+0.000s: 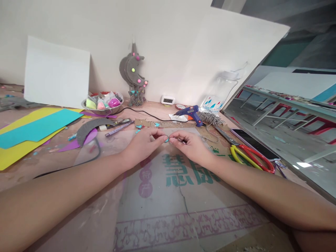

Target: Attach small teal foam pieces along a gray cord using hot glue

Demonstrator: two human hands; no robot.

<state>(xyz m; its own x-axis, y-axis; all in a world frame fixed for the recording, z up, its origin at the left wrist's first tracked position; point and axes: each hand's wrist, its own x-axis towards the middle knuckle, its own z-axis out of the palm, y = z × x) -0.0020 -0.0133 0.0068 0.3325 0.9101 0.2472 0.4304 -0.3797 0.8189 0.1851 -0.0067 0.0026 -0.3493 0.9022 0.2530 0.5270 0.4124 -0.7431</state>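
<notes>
Above the plastic-covered board (pixel 160 196), my two hands meet fingertip to fingertip. My left hand (pixel 143 145) is closed, pinching a small teal piece (pixel 167 139) between thumb and index finger. My right hand (pixel 193 145) is closed too, its fingertips against the same piece. A thin dark thing (pixel 181 141) shows among the right fingers, too small to name. Just beyond the left hand lie a few more teal pieces (pixel 156 124). A blue glue gun (pixel 193 114) rests behind the right hand.
Scissors (pixel 253 154) and a phone (pixel 254 143) lie on the right, near grey yarn (pixel 210 117) and a clear bottle (pixel 219 91). Left are coloured sheets (pixel 39 127), a grey felt crescent (pixel 90 130) and a metal bowl (pixel 102 110). A moon ornament (pixel 133 70) hangs behind.
</notes>
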